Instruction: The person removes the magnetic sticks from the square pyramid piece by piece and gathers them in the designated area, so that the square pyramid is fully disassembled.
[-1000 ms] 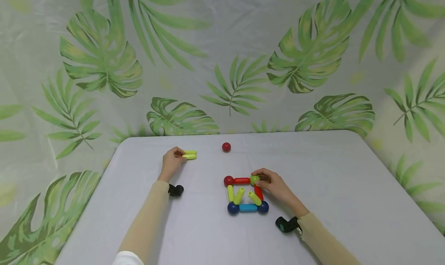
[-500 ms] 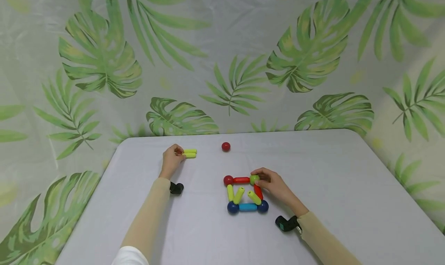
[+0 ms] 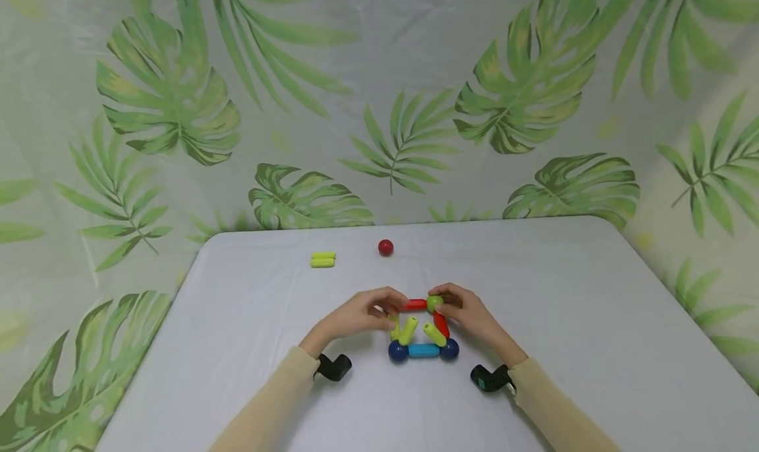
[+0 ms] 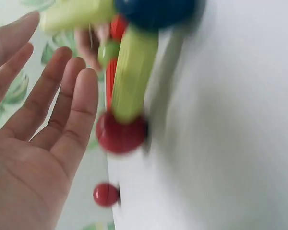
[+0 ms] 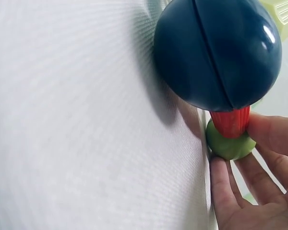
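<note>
Magnetic sticks and balls form a square frame on the table. My right hand (image 3: 471, 312) pinches the green ball (image 3: 435, 303) at its far right corner, between a red stick (image 3: 418, 304) and a second red stick (image 3: 441, 325). My left hand (image 3: 360, 312) hovers beside the far left corner, fingers loosely extended around nothing. That corner's red ball (image 4: 119, 133) is hidden behind the hand in the head view. Two dark blue balls (image 3: 398, 351) joined by a light blue stick (image 3: 423, 350) make the near side. Two yellow-green sticks (image 3: 408, 331) slant upward from them.
Two loose yellow-green sticks (image 3: 323, 259) lie side by side at the back left of the white table (image 3: 569, 307). A loose red ball (image 3: 385, 248) sits near the back edge. A leaf-print cloth (image 3: 391, 142) hangs behind.
My left hand has left the two loose yellow-green sticks and moved right and nearer, to the frame's left side. The right hand has stayed at the green ball.
</note>
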`<state>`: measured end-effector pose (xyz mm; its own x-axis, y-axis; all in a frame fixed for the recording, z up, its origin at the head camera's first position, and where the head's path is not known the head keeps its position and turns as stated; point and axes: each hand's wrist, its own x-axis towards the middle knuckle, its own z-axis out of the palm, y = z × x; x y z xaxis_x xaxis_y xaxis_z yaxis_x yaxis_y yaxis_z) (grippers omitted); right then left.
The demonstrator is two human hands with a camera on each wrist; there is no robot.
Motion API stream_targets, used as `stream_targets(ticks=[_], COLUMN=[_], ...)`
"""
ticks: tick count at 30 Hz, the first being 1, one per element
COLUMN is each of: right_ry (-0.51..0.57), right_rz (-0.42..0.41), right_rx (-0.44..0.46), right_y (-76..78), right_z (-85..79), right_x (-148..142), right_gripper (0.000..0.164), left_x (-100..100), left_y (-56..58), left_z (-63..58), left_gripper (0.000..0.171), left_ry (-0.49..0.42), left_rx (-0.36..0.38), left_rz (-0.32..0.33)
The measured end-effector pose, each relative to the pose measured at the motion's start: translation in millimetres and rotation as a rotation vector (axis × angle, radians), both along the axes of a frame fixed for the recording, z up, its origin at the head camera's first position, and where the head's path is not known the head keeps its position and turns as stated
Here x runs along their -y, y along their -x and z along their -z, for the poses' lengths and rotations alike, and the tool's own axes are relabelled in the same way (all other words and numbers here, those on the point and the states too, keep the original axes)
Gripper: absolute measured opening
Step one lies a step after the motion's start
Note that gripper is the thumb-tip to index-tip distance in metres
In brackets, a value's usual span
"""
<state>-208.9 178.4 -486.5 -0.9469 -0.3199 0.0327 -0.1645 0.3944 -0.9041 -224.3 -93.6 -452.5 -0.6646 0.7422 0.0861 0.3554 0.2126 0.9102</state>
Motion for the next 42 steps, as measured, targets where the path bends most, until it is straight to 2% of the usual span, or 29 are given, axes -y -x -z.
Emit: stream_targets(ticks=[2, 4, 8, 13, 14, 16, 20, 22, 24, 26, 28, 33, 38, 40, 42], right_ry=[0.019, 0.032, 0.031, 0.012, 0.010, 0.008, -0.002, 0.002, 0.004, 0.008, 0.009, 0.023, 0.015, 0.009, 0.005], right_rz=[-0.014, -0.022, -0.021, -0.011, -0.013, -0.007, 0.011, 0.017, 0.011, 0.011, 0.011, 0.005, -0.010, -0.007, -0.001], right_rx=[-0.006, -0.009, -0.009, -0.004, -0.004, 0.005, 0.014, 0.022, 0.019, 0.027, 0.027, 0.021, -0.017, -0.020, -0.014], right_y=[0.7, 1.2, 1.2, 1.3, 1.6, 1.9, 3.0, 3.1, 2.9, 2.6, 2.1, 0.9, 1.0, 0.9, 0.6], right_z=[-1.6, -2.6, -2.0, 0.6, 1.1, 1.2, 1.8, 1.9, 2.4, 3.0, 3.6, 3.4, 2.4, 1.9, 0.8], right_x=[0, 0, 0, 0, 0, 0, 0, -1, -1, -1, -1, -1, -1, -1, -1], right_gripper=[0.026, 0.027, 0.028, 0.027, 0.027, 0.026, 0.025, 0.025, 0.026, 0.026, 0.026, 0.026, 0.026, 0.026, 0.027], left_x=[-12, -20, -27, -18, -13, 0, 33, 50, 64, 74, 80, 86, 83, 80, 73], left_y=[-9.1, -14.3, -16.1, -12.4, -10.2, -4.0, 16.8, 27.5, 36.8, 44.6, 51.1, 62.2, 64.9, 63.9, 60.3], left_z=[0.4, 1.5, 5.3, 7.9, 8.2, 7.7, 8.9, 10.0, 10.7, 11.5, 12.5, 17.5, 17.0, 16.0, 13.8], left_gripper=[0.037, 0.033, 0.023, 0.021, 0.022, 0.021, 0.020, 0.021, 0.022, 0.023, 0.021, 0.017, 0.018, 0.019, 0.021], left_ry=[0.023, 0.035, 0.017, -0.012, -0.024, -0.049, -0.039, 0.001, 0.052, 0.094, 0.142, 0.233, 0.277, 0.254, 0.198], left_rx=[0.000, -0.033, -0.105, -0.086, -0.078, -0.060, -0.050, -0.033, -0.007, 0.016, 0.030, 0.005, -0.027, -0.072, -0.119], left_rz=[0.055, 0.044, -0.049, -0.193, -0.237, -0.369, -0.711, -0.859, -0.960, -1.016, -1.045, -1.055, -1.076, -1.056, -0.974])
